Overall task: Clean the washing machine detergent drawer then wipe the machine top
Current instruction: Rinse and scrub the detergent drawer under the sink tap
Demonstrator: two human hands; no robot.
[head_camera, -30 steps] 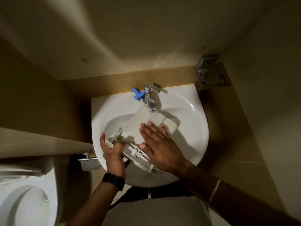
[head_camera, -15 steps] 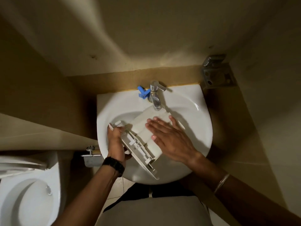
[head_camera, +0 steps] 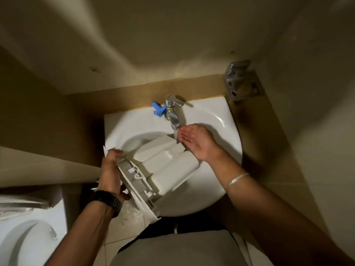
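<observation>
The white plastic detergent drawer [head_camera: 163, 166] lies upside down across the white washbasin [head_camera: 217, 181], its front panel hanging over the near-left rim. My left hand [head_camera: 112, 175] grips the drawer's front panel at its left end. My right hand [head_camera: 194, 141] is off the drawer, palm up and fingers relaxed, cupped just under the spout of the chrome tap [head_camera: 172, 114]. A thin stream of water runs from the tap past its fingertips onto the drawer's far end.
A small blue plastic piece [head_camera: 159, 109] sits on the basin ledge left of the tap. A toilet bowl [head_camera: 25, 240] stands at the lower left. A metal wall bracket [head_camera: 242, 83] is fixed at the back right corner. Walls close in on three sides.
My right hand lifted off the drawer's underside and moved up to the tap, turning palm up. The drawer shifted slightly right and toward me; my left hand kept its grip.
</observation>
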